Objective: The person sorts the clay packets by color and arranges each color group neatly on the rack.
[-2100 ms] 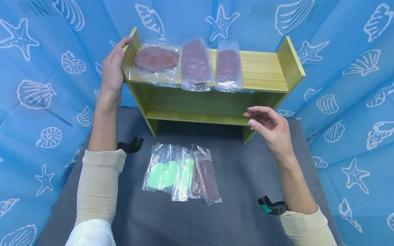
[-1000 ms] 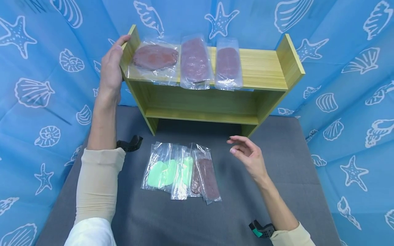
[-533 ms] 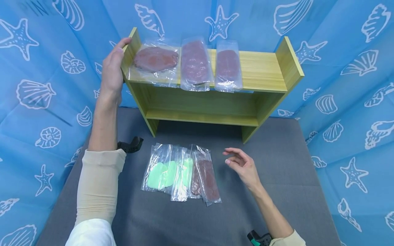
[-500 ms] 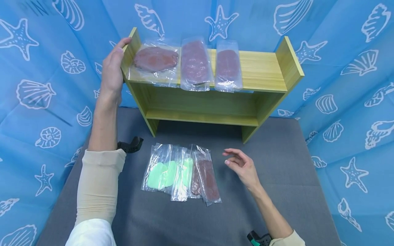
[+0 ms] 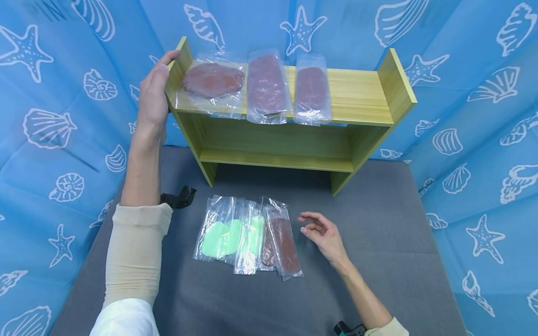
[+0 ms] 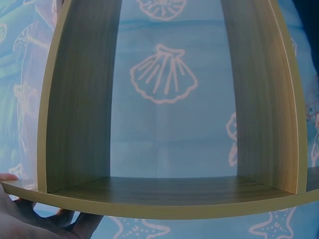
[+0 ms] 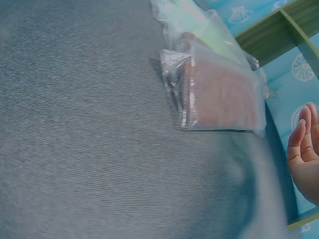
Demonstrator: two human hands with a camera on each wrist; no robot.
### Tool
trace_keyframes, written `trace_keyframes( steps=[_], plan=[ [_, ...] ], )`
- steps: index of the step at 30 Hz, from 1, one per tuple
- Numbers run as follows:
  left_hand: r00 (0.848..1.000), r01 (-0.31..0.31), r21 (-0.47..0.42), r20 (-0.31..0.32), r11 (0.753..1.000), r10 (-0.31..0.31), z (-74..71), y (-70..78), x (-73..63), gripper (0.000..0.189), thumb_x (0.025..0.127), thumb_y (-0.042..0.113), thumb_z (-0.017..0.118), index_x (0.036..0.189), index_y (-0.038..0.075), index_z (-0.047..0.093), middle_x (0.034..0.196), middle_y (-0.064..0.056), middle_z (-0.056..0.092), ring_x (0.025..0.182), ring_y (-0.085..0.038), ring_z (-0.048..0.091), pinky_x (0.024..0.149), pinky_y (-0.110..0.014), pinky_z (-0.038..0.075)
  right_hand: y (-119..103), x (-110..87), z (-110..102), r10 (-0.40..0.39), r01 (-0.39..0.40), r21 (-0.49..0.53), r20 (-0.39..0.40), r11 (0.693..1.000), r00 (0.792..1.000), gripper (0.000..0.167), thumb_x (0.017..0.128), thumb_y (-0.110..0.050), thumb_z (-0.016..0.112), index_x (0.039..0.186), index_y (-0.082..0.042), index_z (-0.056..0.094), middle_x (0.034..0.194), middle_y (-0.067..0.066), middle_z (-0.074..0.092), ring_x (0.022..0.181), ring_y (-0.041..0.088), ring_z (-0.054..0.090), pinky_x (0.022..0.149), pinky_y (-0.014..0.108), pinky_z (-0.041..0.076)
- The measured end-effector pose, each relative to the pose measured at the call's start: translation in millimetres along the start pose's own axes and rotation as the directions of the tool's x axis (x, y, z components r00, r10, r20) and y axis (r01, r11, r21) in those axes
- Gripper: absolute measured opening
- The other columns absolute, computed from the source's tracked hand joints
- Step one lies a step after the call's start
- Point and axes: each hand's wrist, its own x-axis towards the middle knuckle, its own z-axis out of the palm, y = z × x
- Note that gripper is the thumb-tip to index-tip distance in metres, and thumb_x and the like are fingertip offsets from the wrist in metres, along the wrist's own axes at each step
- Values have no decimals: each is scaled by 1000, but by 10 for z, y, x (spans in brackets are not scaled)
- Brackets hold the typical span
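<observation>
My left hand (image 5: 154,95) grips the left side panel of a small wooden shelf (image 5: 277,164); in the left wrist view its fingers (image 6: 60,219) lie on one face of the board and the thumb on the other. My right hand (image 5: 324,234) hovers with loosely bent fingers and nothing in them, just right of a row of clear plastic bags. Nearest to it is a bag with a flat brown slab (image 5: 285,245); another brown one lies partly beneath. Further left are bags with light green pieces (image 5: 216,240). In the right wrist view the brown-slab bag (image 7: 224,94) overlaps the green ones.
On the shelf's top board lie a bag with a reddish-brown oval piece (image 5: 213,80) and two bags with longer brown slabs, the middle slab (image 5: 266,84) and the right slab (image 5: 312,88). A grey cloth (image 5: 378,261) covers the table. Blue shell-print curtains (image 5: 63,126) enclose it.
My right hand has come down from the shelf's right side toward the bags on the table, moving left and nearer. My left hand stays on the shelf's side panel.
</observation>
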Motion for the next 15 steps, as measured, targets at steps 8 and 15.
trace_keyframes(
  steps=[8, 15],
  plan=[
    [1000, -1, -2, -2, 1000, 1, -2, -9, -1, 44, 106, 33, 30, 143, 30, 53, 139, -7, 46, 115, -21, 46, 95, -35, 36, 133, -30, 57, 59, -58, -45, 21, 997, 998, 44, 90, -2, 71, 129, 10, 55, 123, 33, 58, 93, 25, 64, 74, 21, 51],
    [1000, -1, -33, -7, 999, 0, -8, -1, 6, 44, 106, 32, 31, 142, 28, 55, 141, -7, 47, 115, -21, 46, 97, -31, 34, 229, -41, 90, 101, -101, -65, 1, 993, 995, 41, 89, -2, 73, 128, 4, 60, 125, 27, 61, 95, 24, 64, 74, 20, 51]
  ],
)
